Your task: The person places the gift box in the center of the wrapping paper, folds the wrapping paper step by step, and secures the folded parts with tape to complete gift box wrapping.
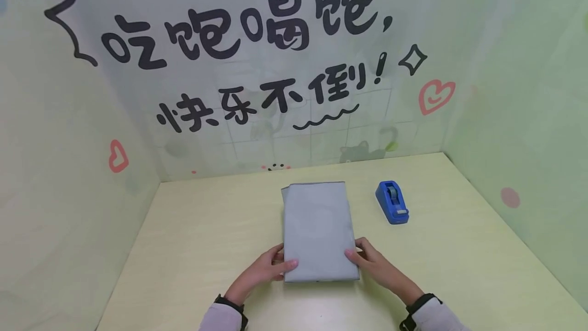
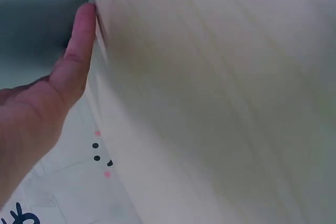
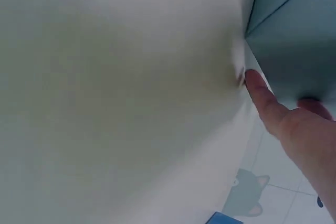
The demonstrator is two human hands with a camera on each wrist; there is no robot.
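Note:
A box wrapped in grey paper (image 1: 319,223) lies on the table in the head view, a bit of paper jutting out at its far left corner. My left hand (image 1: 266,265) grips its near left side, thumb on the top face and fingers along the side. On the near right side my right hand (image 1: 377,265) grips it the same way. Both wrist views show folded creases on the wrapped box (image 2: 34,35), with the left hand (image 2: 50,98) and right hand (image 3: 296,127) at its edges. The fingers underneath are partly hidden.
A blue tape dispenser (image 1: 392,203) stands to the right of the box. One blue corner of it shows at the bottom of the right wrist view. The pale table (image 1: 202,229) is bordered by printed walls (image 1: 312,132) at the back and both sides.

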